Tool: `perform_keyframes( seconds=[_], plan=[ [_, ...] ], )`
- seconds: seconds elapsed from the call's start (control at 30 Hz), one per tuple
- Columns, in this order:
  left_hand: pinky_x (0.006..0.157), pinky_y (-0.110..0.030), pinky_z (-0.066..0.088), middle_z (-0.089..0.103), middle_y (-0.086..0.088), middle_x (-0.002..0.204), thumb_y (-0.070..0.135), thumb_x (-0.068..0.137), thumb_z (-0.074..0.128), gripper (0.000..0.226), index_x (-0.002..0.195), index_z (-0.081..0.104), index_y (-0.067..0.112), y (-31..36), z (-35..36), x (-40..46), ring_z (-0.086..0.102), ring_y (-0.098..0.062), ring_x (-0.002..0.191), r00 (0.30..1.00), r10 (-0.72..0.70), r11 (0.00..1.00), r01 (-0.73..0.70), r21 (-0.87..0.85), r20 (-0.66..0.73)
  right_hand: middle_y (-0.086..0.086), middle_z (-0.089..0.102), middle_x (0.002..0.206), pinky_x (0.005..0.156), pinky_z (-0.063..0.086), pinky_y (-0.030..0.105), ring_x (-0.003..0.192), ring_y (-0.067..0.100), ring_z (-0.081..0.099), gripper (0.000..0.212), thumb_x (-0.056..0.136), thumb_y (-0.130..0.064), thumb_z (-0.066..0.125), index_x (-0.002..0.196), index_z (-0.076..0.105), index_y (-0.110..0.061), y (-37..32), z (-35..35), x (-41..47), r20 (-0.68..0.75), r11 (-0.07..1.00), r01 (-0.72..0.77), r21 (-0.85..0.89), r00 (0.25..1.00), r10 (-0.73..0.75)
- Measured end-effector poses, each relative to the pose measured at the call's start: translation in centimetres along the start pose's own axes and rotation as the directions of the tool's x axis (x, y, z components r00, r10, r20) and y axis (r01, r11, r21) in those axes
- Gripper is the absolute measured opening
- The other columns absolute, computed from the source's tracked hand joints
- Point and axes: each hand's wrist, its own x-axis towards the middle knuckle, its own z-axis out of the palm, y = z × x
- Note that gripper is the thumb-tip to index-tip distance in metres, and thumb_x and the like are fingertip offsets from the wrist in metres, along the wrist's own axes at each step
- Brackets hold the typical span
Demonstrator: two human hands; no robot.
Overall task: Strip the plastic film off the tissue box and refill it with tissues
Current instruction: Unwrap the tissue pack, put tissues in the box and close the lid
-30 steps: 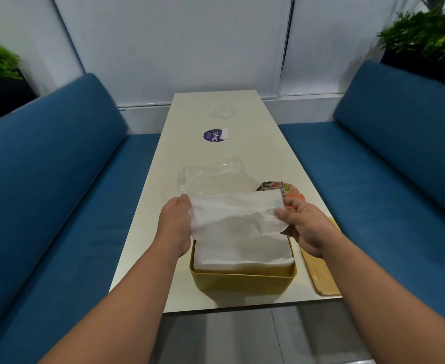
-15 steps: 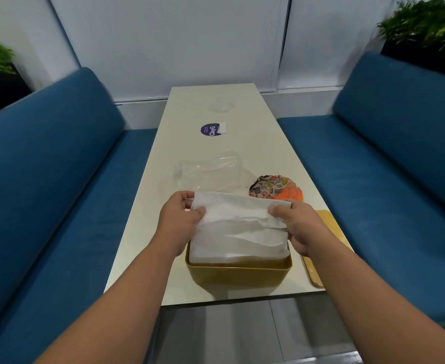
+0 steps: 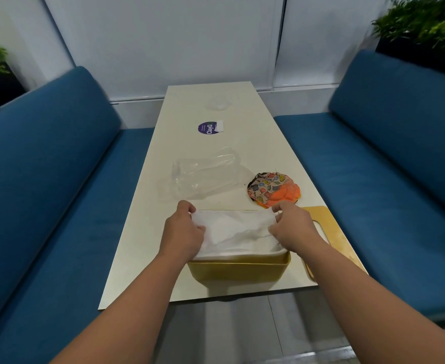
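A yellow tissue box (image 3: 238, 269) stands open at the near edge of the table, filled with a stack of white tissues (image 3: 236, 232). My left hand (image 3: 183, 228) pinches the top tissue at the stack's left end. My right hand (image 3: 292, 225) pinches the same tissue at the right end, so the sheet sags between them just above the stack. The crumpled clear plastic film (image 3: 203, 177) lies on the table just beyond the box.
A wooden lid (image 3: 331, 232) lies flat to the right of the box. A patterned cloth with an orange lump (image 3: 274, 189) sits behind my right hand. A purple round sticker (image 3: 208, 127) is farther up the cream table (image 3: 216, 95). Blue benches flank both sides.
Both hands have lowered the top tissue from a raised, spread position down onto the stack. The camera has tilted, so the table sits lower in view.
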Motion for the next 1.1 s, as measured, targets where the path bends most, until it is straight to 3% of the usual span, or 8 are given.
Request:
perform_keyframes(
  seconds=[0.13,0.5,0.63,0.73,0.8,0.9,1.03,1.1],
  plan=[
    [0.058,-0.025,0.041,0.049,0.005,0.084,0.014,0.088,0.06,0.032,0.108,0.039,0.028,0.3,0.3,-0.5,0.049,-0.009,0.067,1.0,0.029,0.995,-0.03,0.094,0.012,-0.003,0.058,0.089,0.06,0.044,0.023,0.078,0.013,0.052,0.044,0.087,-0.007,0.058,0.127,0.053,-0.023,0.6,1.1,-0.2,-0.06,0.991,0.099,-0.089,0.993,-0.105],
    [0.072,-0.027,0.043,0.057,0.0,0.1,0.011,0.092,0.053,0.05,0.136,0.033,0.027,0.4,0.3,-0.3,0.055,-0.018,0.084,0.997,0.038,0.997,-0.043,0.071,0.067,-0.001,0.062,0.121,0.071,0.049,0.023,0.092,0.014,0.054,0.069,0.076,-0.009,0.07,0.137,0.044,-0.027,0.9,-0.4,0.3,0.024,0.994,0.106,-0.04,0.994,-0.105],
    [0.092,-0.033,0.044,0.051,-0.008,0.127,0.022,0.09,0.061,0.064,0.144,0.027,0.024,0.9,-0.1,-0.5,0.051,-0.027,0.114,0.994,0.077,0.979,-0.09,0.18,0.08,0.0,0.044,0.137,0.098,0.038,0.031,0.124,0.02,0.039,0.074,0.072,-0.028,0.073,0.14,0.043,-0.026,1.1,-0.7,-0.9,-0.048,0.939,0.316,-0.139,0.945,-0.325],
    [0.099,-0.027,0.034,0.042,0.0,0.131,0.038,0.087,0.062,0.051,0.132,0.044,0.02,1.1,-0.5,-1.0,0.037,-0.018,0.122,0.935,0.35,0.911,-0.324,0.255,-0.063,-0.001,0.044,0.132,0.103,0.029,0.031,0.123,0.02,0.034,0.066,0.072,-0.03,0.071,0.135,0.051,-0.026,0.6,-0.8,-1.6,-0.016,0.802,0.571,-0.174,0.813,-0.582],
    [0.095,-0.017,0.025,0.047,0.006,0.123,0.047,0.084,0.062,0.043,0.118,0.055,0.022,1.5,-0.4,-1.3,0.037,-0.012,0.117,0.853,0.518,0.821,-0.516,0.243,0.06,-0.003,0.048,0.128,0.101,0.028,0.03,0.119,0.019,0.036,0.061,0.075,-0.035,0.07,0.133,0.054,-0.027,0.1,-0.7,-1.6,0.092,0.723,0.652,-0.228,0.754,-0.651],
    [0.095,-0.024,0.035,0.052,0.01,0.12,0.058,0.079,0.06,0.049,0.116,0.059,0.027,1.9,0.7,-1.4,0.042,-0.012,0.115,0.8,0.484,0.759,-0.585,0.284,0.354,-0.006,0.056,0.12,0.096,0.029,0.03,0.113,0.017,0.041,0.043,0.082,-0.041,0.065,0.123,0.062,-0.028,-0.9,-0.3,-1.2,0.219,0.649,0.679,-0.343,0.73,-0.648],
    [0.09,-0.031,0.043,0.058,0.008,0.112,0.05,0.086,0.055,0.035,0.109,0.063,0.025,1.7,1.5,-1.1,0.047,-0.014,0.107,0.8,0.436,0.72,-0.585,0.374,0.412,-0.002,0.063,0.103,0.084,0.04,0.035,0.098,0.02,0.051,0.022,0.086,-0.027,0.055,0.104,0.067,-0.022,-1.6,-0.2,-0.9,0.264,0.588,0.669,-0.456,0.732,-0.628],
    [0.084,-0.03,0.044,0.06,0.005,0.105,0.035,0.092,0.049,0.024,0.102,0.064,0.02,1.4,1.4,-0.9,0.051,-0.016,0.102,0.794,0.454,0.706,-0.597,0.381,0.405,0.0,0.064,0.097,0.075,0.043,0.034,0.089,0.021,0.053,0.02,0.085,-0.017,0.052,0.1,0.065,-0.018,-1.4,-0.4,-0.8,0.267,0.636,0.644,-0.425,0.76,-0.592]
  ],
)
